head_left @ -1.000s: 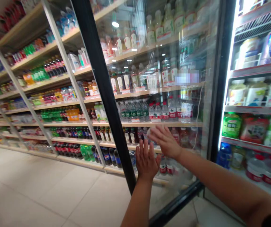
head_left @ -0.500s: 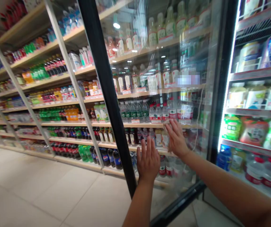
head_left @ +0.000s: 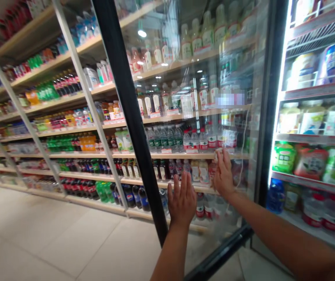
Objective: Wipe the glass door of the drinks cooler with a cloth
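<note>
Well, lower centre, the left hand [head_left: 182, 200] rests flat, empty, on the glass door [head_left: 185, 93]; beside it, the slightly curled right hand [head_left: 224, 177] holds a pale cloth [head_left: 217, 151].

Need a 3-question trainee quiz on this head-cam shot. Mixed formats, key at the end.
1. Multiple choice. What is at the fingertips of the right hand?
A) a bottle cap
B) a pale, crumpled, cloth-like wad
C) a price tag

2. True or false: the left hand is gripped around a soda bottle.

3. Fill in: the frame of the glass door is ____ in colour.

Key:
1. B
2. False; it is open, fingers extended, up at the glass door.
3. black
</note>
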### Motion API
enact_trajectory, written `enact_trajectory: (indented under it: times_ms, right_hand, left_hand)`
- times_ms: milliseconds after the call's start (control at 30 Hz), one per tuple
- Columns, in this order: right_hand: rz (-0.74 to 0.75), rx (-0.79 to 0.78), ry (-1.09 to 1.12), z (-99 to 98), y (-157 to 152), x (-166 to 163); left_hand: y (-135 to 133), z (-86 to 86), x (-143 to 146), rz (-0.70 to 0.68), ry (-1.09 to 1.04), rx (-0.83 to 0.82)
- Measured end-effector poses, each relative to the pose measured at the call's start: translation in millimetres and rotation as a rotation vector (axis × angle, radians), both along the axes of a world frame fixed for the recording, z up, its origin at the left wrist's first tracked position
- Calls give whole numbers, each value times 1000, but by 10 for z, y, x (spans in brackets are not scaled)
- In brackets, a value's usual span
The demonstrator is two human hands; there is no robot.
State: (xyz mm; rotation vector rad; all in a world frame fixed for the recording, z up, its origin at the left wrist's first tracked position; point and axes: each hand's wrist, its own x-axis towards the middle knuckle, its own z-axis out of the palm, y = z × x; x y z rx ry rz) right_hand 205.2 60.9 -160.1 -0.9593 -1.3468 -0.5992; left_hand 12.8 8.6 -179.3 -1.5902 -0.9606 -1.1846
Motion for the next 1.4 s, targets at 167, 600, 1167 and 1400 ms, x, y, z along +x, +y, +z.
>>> enact_trajectory:
  times_ms: [167, 600, 1167, 1400]
  right_hand:
    - [-19, 39, 122, 281, 168, 197]
    - [-11, 24, -261, 135, 5, 240]
    - [49, 69, -263, 495, -174, -327]
    - [7, 59, -496, -199, -200, -192]
  left_hand:
    - [20, -19, -4, 15, 21, -36]
    - [11, -27, -8, 13, 13, -48]
    - [24, -4, -17, -11, 17, -39]
    - [-6, 4, -9, -8, 23, -39]
